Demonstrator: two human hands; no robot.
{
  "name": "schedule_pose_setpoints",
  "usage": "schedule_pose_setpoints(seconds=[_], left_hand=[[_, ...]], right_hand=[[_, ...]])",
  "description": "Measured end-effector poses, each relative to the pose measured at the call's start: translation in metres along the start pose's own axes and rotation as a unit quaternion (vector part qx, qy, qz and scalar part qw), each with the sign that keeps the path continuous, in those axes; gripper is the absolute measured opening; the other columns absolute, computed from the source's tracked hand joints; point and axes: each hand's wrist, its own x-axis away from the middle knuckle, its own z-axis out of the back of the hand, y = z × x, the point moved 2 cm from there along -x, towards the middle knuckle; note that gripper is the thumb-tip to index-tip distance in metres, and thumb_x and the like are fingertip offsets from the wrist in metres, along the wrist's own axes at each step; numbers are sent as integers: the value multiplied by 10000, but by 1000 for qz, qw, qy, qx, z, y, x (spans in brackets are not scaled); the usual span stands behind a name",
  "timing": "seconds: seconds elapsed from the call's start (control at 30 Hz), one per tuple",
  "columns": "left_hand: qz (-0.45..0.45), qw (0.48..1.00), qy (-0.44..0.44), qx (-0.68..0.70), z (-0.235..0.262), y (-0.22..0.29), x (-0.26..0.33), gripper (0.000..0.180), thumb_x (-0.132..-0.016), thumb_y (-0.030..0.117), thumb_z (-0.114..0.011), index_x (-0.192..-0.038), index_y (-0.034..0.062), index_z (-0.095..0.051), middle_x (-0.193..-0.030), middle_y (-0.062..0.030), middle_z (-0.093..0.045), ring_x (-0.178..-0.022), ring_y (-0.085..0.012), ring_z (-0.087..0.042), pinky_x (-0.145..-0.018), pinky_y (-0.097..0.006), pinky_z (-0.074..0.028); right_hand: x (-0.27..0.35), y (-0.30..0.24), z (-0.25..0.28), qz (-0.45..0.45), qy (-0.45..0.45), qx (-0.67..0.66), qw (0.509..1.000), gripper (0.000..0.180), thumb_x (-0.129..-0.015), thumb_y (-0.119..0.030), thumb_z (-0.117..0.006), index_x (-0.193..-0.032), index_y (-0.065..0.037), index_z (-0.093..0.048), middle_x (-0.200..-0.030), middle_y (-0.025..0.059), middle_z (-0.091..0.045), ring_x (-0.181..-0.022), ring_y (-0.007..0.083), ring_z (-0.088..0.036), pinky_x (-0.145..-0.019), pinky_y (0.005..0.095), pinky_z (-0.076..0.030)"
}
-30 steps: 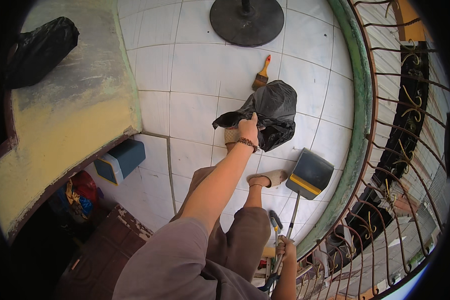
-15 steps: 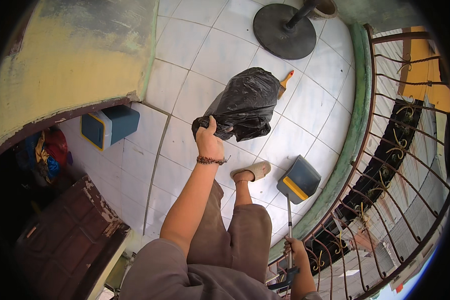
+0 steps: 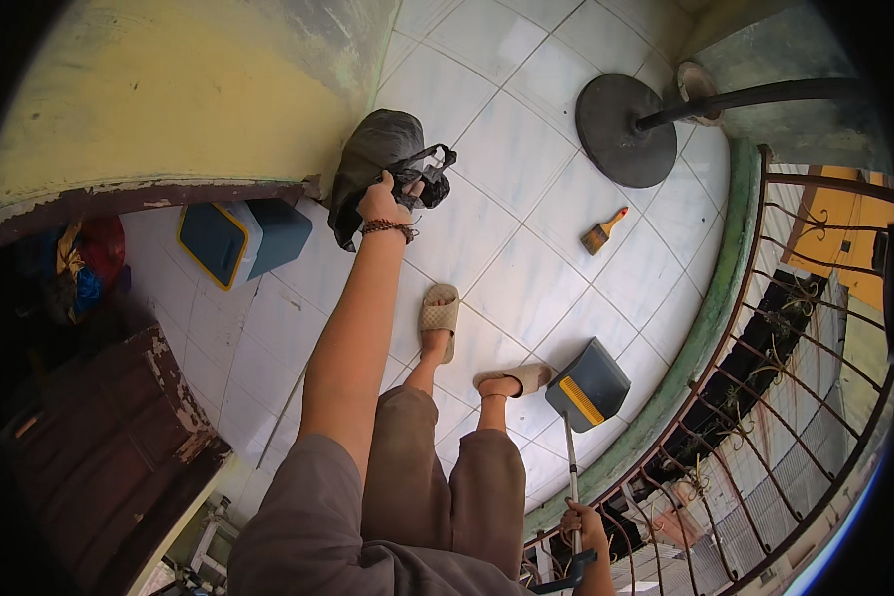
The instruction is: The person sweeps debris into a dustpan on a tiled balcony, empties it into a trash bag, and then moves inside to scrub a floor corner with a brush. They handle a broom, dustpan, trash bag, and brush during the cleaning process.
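Note:
My left hand (image 3: 383,205) grips the gathered top of a black plastic bag (image 3: 372,149), held out at arm's length by the base of the yellow wall. The bag's loose handles stick out beside my fingers. Down at the lower right, my right hand (image 3: 583,522) is closed round the metal pole of a long-handled dustpan (image 3: 606,372). Its dark pan with a yellow comb strip rests on the tiles right of my feet. A paintbrush (image 3: 603,231) with a yellow, red-tipped handle lies on the floor farther off.
A round black stand base (image 3: 621,129) with a pole stands at the far right. By the doorway is a blue and white bin with yellow trim (image 3: 243,241). A brown door (image 3: 109,447) is at left. A low green kerb (image 3: 730,258) and iron railing (image 3: 765,298) bound the right side.
The black bag has swung left with my left hand, from beside the paintbrush to near the wall. The paintbrush now shows whole. Both my feet are in view; the dustpan stays at my right.

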Motion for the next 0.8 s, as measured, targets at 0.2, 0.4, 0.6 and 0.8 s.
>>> schedule_pose_setpoints(seconds=[0.2, 0.4, 0.6, 0.8], left_hand=[[130, 962, 128, 202, 75, 30, -17, 385, -939, 400, -553, -1097, 59, -470, -985, -168, -605, -776, -312, -622, -677, -487, -491], [217, 965, 142, 32, 144, -4, 40, 411, -925, 404, -576, -1132, 49, -566, -959, -60, -655, -994, -270, -578, -838, -501, -426], [266, 957, 112, 8, 183, -70, 89, 692, -893, 331, -635, -1409, 47, -272, -1322, -218, -476, -1138, -374, -545, -901, -577, -422], [73, 912, -54, -400, 156, -82, 169, 774, -795, 411, -708, -1376, 19, -380, -1154, -224, -593, -1075, -326, -599, -896, -398, -486]], right_hand=[[8, -5, -1, -2, 14, 53, 999, 159, -937, -72, -523, -823, -50, -415, -573, 5, -368, -435, 99, -350, -383, 251, -320], [61, 2, -81, 144, 96, 439, 882, 272, -911, -143, -572, -1123, 27, -560, -798, 142, -616, -598, 188, -558, -563, 300, -459], [83, -16, -197, 150, -18, 419, 895, 156, -933, -66, -537, -841, -31, -416, -603, 35, -404, -449, 119, -357, -403, 265, -335], [50, -37, -288, 141, -134, 418, 887, 177, -967, -143, -492, -874, -2, -442, -677, 67, -497, -507, 120, -472, -451, 244, -425]])
